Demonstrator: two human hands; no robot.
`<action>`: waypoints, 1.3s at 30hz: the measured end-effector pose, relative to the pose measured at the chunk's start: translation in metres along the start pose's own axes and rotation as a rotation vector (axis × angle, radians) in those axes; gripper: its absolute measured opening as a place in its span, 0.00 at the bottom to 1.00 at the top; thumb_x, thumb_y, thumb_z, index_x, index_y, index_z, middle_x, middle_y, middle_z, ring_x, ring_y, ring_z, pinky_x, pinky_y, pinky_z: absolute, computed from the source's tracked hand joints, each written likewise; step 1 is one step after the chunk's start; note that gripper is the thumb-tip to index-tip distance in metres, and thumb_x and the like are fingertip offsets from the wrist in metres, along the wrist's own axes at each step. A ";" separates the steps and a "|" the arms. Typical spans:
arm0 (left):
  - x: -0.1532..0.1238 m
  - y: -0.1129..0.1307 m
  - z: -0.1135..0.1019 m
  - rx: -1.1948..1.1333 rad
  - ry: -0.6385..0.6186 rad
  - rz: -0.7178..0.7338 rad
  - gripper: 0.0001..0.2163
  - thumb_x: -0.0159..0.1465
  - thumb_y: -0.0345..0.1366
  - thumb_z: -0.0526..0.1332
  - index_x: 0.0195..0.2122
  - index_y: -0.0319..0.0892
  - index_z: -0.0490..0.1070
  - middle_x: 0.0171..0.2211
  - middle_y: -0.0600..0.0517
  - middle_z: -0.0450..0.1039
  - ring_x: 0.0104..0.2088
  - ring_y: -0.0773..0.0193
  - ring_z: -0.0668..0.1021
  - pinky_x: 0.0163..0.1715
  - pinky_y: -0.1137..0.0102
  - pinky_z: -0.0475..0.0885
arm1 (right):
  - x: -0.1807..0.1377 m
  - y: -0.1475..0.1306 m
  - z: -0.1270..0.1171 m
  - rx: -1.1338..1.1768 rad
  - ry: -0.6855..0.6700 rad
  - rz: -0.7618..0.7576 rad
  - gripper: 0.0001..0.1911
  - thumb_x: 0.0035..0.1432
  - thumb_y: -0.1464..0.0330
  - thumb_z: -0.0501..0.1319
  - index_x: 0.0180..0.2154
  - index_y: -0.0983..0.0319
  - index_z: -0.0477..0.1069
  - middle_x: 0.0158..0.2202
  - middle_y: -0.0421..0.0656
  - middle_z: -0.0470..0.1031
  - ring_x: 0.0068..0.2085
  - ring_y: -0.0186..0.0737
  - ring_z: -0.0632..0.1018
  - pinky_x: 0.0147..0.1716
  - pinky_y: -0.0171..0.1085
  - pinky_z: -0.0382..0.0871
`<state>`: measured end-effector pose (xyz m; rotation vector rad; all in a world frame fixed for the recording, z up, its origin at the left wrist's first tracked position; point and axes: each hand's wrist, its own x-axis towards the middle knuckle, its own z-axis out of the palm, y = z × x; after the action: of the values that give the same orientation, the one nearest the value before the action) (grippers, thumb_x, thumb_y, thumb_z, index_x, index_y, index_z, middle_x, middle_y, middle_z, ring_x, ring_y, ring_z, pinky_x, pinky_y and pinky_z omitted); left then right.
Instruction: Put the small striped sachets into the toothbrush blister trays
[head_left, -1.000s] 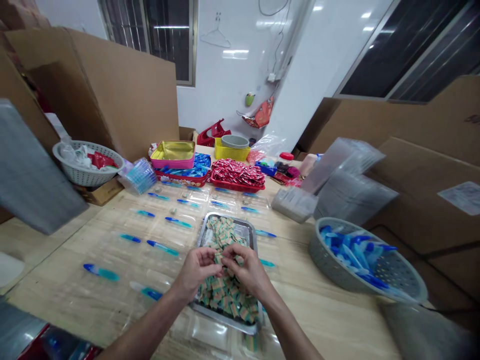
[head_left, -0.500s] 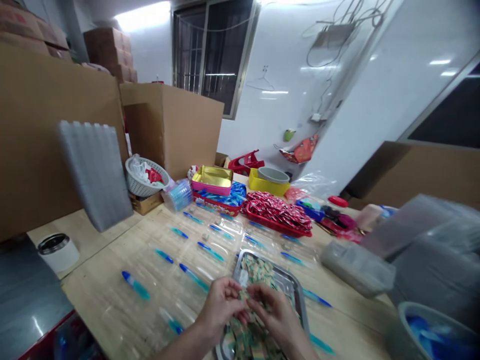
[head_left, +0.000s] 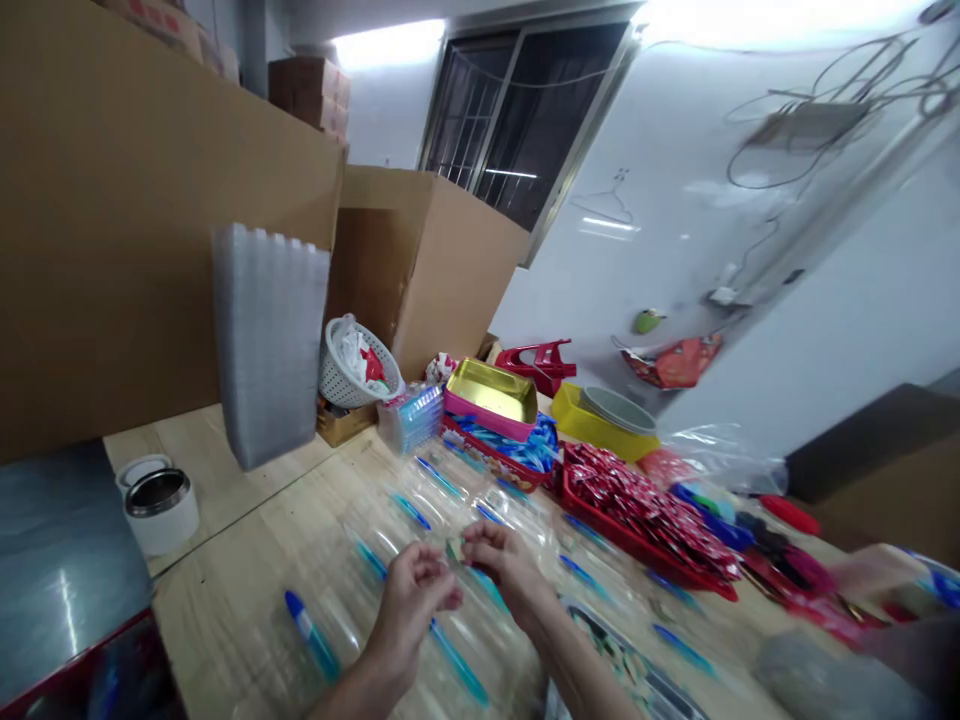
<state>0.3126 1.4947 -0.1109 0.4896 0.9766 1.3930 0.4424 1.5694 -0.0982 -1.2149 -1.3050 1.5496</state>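
My right hand (head_left: 510,568) pinches a small green-and-tan piece (head_left: 454,548) at its fingertips, above the clear plastic trays on the table. Close beside it, my left hand (head_left: 412,605) has its fingers curled together; blur hides what, if anything, is in them. Blue-and-teal pen-like items (head_left: 313,632) lie singly in the compartments of the clear trays under and around both hands. Below my right forearm, a metal tray (head_left: 664,690) of small green-and-tan pieces shows in part.
Red foil packets fill a red tray (head_left: 652,550) at the right. Farther back are a gold-lined tin (head_left: 491,392), a yellow bin (head_left: 592,420) and a white basket (head_left: 346,375). A tall stack of clear trays (head_left: 274,350) and a white cup (head_left: 161,515) stand left.
Both hands have left the metal tray and moved over the clear trays, the right one carrying a small piece. The view has swung left, shifting the scene to the right.
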 end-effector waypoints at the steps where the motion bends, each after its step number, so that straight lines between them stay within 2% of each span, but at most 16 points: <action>1: 0.007 0.005 -0.007 0.004 0.006 -0.005 0.20 0.42 0.39 0.69 0.34 0.38 0.66 0.24 0.55 0.71 0.26 0.64 0.77 0.31 0.68 0.73 | 0.020 0.000 0.005 -0.005 -0.010 0.004 0.10 0.35 0.70 0.67 0.26 0.63 0.71 0.21 0.37 0.72 0.23 0.31 0.70 0.28 0.32 0.65; 3: 0.021 0.013 -0.020 0.025 0.011 -0.007 0.18 0.42 0.39 0.69 0.32 0.39 0.66 0.24 0.55 0.70 0.25 0.64 0.77 0.30 0.68 0.73 | 0.062 0.000 0.011 -0.077 -0.027 -0.015 0.10 0.36 0.69 0.65 0.26 0.63 0.69 0.21 0.37 0.71 0.23 0.31 0.70 0.28 0.33 0.67; 7: 0.043 0.021 -0.044 0.071 0.012 -0.008 0.15 0.43 0.40 0.68 0.27 0.38 0.67 0.23 0.55 0.70 0.24 0.65 0.76 0.27 0.70 0.72 | 0.141 0.001 0.019 -0.395 -0.117 -0.057 0.10 0.38 0.67 0.62 0.26 0.62 0.65 0.21 0.34 0.68 0.21 0.30 0.68 0.23 0.32 0.66; 9: 0.052 0.021 -0.056 0.078 0.020 -0.024 0.15 0.42 0.41 0.69 0.26 0.38 0.68 0.22 0.55 0.71 0.23 0.65 0.76 0.26 0.70 0.72 | 0.169 0.001 0.022 -0.509 -0.175 -0.044 0.08 0.37 0.69 0.62 0.25 0.62 0.65 0.19 0.34 0.67 0.20 0.29 0.68 0.21 0.31 0.64; 12: 0.062 0.018 -0.071 0.067 0.053 -0.032 0.15 0.42 0.41 0.69 0.25 0.38 0.68 0.22 0.54 0.71 0.23 0.65 0.76 0.25 0.71 0.72 | 0.194 0.001 0.027 -0.660 -0.259 -0.013 0.06 0.37 0.73 0.62 0.24 0.63 0.68 0.18 0.34 0.67 0.19 0.30 0.69 0.19 0.30 0.62; 16: 0.065 0.021 -0.081 0.056 0.055 -0.049 0.14 0.43 0.41 0.68 0.26 0.38 0.68 0.22 0.53 0.72 0.24 0.64 0.76 0.26 0.70 0.71 | 0.205 0.005 0.038 -0.892 -0.286 -0.028 0.06 0.38 0.77 0.61 0.23 0.64 0.70 0.17 0.34 0.68 0.20 0.32 0.70 0.20 0.30 0.59; 21: 0.058 0.033 -0.081 0.059 0.062 -0.075 0.13 0.43 0.41 0.68 0.25 0.38 0.69 0.22 0.54 0.71 0.24 0.65 0.76 0.26 0.71 0.71 | 0.201 0.014 0.051 -1.146 -0.173 -0.186 0.07 0.39 0.80 0.61 0.23 0.64 0.72 0.25 0.41 0.75 0.31 0.36 0.73 0.29 0.31 0.59; 25: 0.057 0.030 -0.083 0.072 0.045 -0.094 0.14 0.43 0.41 0.68 0.25 0.38 0.69 0.21 0.54 0.71 0.23 0.65 0.75 0.26 0.71 0.71 | 0.190 0.024 0.057 -1.255 -0.114 -0.255 0.10 0.44 0.80 0.57 0.27 0.63 0.74 0.27 0.44 0.76 0.33 0.38 0.74 0.31 0.33 0.59; 31: 0.058 0.016 -0.087 0.093 0.004 -0.093 0.13 0.47 0.41 0.67 0.26 0.38 0.68 0.22 0.53 0.71 0.24 0.65 0.76 0.26 0.70 0.71 | 0.186 0.033 0.055 -1.252 -0.009 -0.304 0.11 0.47 0.79 0.56 0.31 0.64 0.74 0.29 0.46 0.77 0.33 0.39 0.75 0.31 0.33 0.60; 35: 0.058 0.020 -0.083 0.149 0.004 -0.082 0.11 0.47 0.40 0.65 0.25 0.38 0.68 0.22 0.54 0.70 0.24 0.64 0.75 0.26 0.71 0.70 | 0.196 0.029 0.043 -1.160 -0.024 -0.286 0.07 0.46 0.77 0.58 0.29 0.65 0.72 0.27 0.43 0.76 0.29 0.36 0.74 0.27 0.31 0.62; 37: 0.063 0.025 -0.081 0.248 -0.004 -0.013 0.08 0.48 0.38 0.63 0.24 0.39 0.67 0.21 0.54 0.68 0.24 0.65 0.73 0.25 0.72 0.68 | 0.201 0.029 0.039 -1.125 -0.062 -0.261 0.06 0.45 0.76 0.59 0.28 0.65 0.72 0.23 0.40 0.74 0.24 0.34 0.72 0.23 0.30 0.61; 39: 0.076 0.032 -0.080 0.431 -0.021 0.124 0.05 0.50 0.35 0.60 0.22 0.40 0.67 0.20 0.54 0.68 0.24 0.66 0.72 0.25 0.72 0.67 | 0.203 0.030 0.038 -1.114 -0.081 -0.256 0.05 0.44 0.76 0.59 0.27 0.65 0.72 0.21 0.38 0.72 0.23 0.33 0.71 0.22 0.29 0.60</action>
<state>0.2215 1.5526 -0.1507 0.8961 1.2532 1.2828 0.3542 1.7466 -0.1649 -1.5024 -2.3968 0.6214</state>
